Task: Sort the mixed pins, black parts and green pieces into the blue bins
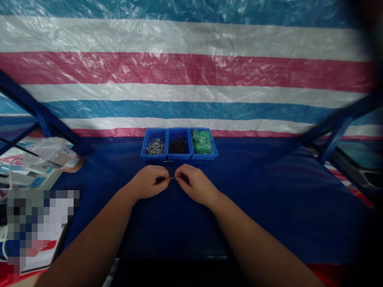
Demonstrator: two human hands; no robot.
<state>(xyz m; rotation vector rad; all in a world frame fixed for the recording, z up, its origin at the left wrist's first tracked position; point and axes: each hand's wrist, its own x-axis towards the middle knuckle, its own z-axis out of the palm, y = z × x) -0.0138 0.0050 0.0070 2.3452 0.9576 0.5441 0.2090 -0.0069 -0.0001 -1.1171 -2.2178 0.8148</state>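
Observation:
My left hand [146, 182] and my right hand [194, 184] meet above the dark blue table cover [254, 207], their fingertips pinching a thin metal pin [171, 178] from either end. Dark bits show under both sets of fingers, partly hidden, and I cannot tell what they are. Just ahead stand three joined blue bins, holding silver screws or nails [154, 146], small black parts [178, 146] and green pieces [202, 143]. A thin silver pin [168, 161] lies on the cover in front of the bins.
A striped plastic tarp [191, 67] hangs behind the bins. Blue metal frame bars [338, 127] slant in at both sides. At the left lie a clear plastic bag [48, 153], a power strip [37, 182] and a pixelated patch hiding other items.

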